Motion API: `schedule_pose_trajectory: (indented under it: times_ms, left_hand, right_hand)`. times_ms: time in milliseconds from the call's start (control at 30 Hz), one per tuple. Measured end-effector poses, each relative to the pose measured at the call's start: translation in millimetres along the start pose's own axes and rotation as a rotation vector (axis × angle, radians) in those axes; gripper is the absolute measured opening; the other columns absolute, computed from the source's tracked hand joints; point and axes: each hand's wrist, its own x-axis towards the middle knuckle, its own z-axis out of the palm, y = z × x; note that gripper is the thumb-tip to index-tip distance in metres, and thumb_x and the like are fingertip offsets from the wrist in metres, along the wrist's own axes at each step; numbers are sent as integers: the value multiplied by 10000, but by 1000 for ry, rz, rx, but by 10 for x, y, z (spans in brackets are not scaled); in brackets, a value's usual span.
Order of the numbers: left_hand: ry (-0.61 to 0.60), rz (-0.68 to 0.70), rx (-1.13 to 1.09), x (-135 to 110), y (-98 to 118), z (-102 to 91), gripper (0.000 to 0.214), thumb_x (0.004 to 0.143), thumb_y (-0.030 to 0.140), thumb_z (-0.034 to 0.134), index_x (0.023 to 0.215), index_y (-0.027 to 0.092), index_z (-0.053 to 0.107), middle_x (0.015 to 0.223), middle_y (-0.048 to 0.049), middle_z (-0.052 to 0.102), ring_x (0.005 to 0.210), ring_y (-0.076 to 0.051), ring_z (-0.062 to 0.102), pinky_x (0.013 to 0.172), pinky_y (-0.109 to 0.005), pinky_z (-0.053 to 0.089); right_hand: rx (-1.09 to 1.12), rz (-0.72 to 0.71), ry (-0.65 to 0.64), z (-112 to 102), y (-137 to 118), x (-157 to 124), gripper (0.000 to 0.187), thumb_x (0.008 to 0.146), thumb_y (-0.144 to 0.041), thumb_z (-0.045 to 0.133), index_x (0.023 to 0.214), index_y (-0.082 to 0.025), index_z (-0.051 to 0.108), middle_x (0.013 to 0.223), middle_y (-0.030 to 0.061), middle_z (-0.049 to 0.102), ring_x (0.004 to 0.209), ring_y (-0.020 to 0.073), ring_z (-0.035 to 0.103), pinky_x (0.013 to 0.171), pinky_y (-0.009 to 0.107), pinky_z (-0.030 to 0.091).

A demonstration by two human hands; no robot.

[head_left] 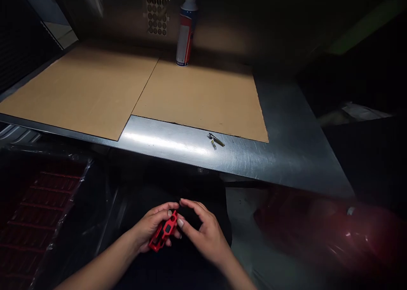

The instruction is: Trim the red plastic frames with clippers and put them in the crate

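"What's the grip?"

"The left hand (149, 227) is closed around a red plastic part (163, 231); the right hand (205, 235) is open, its fingertips (182, 223) just beside it."

"And further out?"

"Across the steel bench (165, 143), a small metal clip (215, 140) lies by the cardboard sheets (197, 99), with an upright aerosol can (186, 35) behind."
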Motion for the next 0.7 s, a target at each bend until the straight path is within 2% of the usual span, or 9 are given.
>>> schedule_pose_trajectory:
  times_ms: [67,100,167,233,267,333,400,533,700]
  left_hand:
    - [-32,94,65,-90,141,20,514,765,427,821,1188,199,636,1068,-118,749,661,-203,752,423,-212,525]
    - [-43,180,125,-149,262,37,529,756,449,832,1188,208,646,1087,-120,750,669,-198,746,435,-214,524]
    - [-43,405,285,-261,609,96,515,760,445,833,1193,217,673,1155,-138,748,713,-195,740,501,-233,543]
    - [113,654,502,-314,1055,196,469,807,420,781,1217,213,691,1167,-131,752,744,-176,722,581,-248,549]
    - [216,739,653,-306,1292,255,473,837,407,736,1257,196,683,1045,-110,771,720,-167,704,599,-254,536]
    - [483,850,960,-223,1748,375,542,878,368,652,1384,178,617,754,-25,730,616,-140,635,626,-263,502]
    - [636,795,1192,-88,2125,473,636,898,351,583,1500,159,504,700,-1,709,594,-139,621,631,-260,483]
    - [627,733,1291,138,2523,577,668,854,300,602,1483,95,514,669,-7,704,595,-147,624,607,-245,454]
    - [579,647,1363,193,2591,602,628,851,295,592,1439,76,548,578,16,653,543,-156,590,549,-246,419]
  right_hand:
    - [21,-62,69,-344,-85,123,285,878,-378,721,1147,-296,769,1204,79,759,1178,288,707,1057,510,568]
    - [16,-90,175,-579,-126,218,268,847,-387,748,1099,-305,782,1205,74,758,1200,298,693,1083,527,544]
    - [53,-41,539,-1135,-189,485,297,806,-392,778,1092,-312,770,1201,65,750,1180,286,689,1101,518,520]
    - [192,60,873,-1697,-216,834,233,827,-347,711,1048,-279,737,1217,69,719,1173,238,665,1064,429,537]
    - [243,161,928,-1936,-218,1022,181,844,-328,672,1014,-278,710,1230,55,699,1159,202,649,1009,368,558]
    - [251,300,944,-2282,-210,1384,99,833,-277,663,923,-237,663,1132,85,680,1056,207,635,886,367,585]
    - [252,398,908,-2456,-194,1675,98,804,-246,697,858,-214,621,1020,71,652,964,201,624,777,335,598]
    - [222,516,847,-2553,-160,1990,208,823,-288,759,943,-195,616,968,32,608,843,166,615,637,265,582]
    - [206,600,715,-2587,-63,2184,270,990,-345,667,1166,-143,636,1081,62,668,863,162,672,726,318,607]
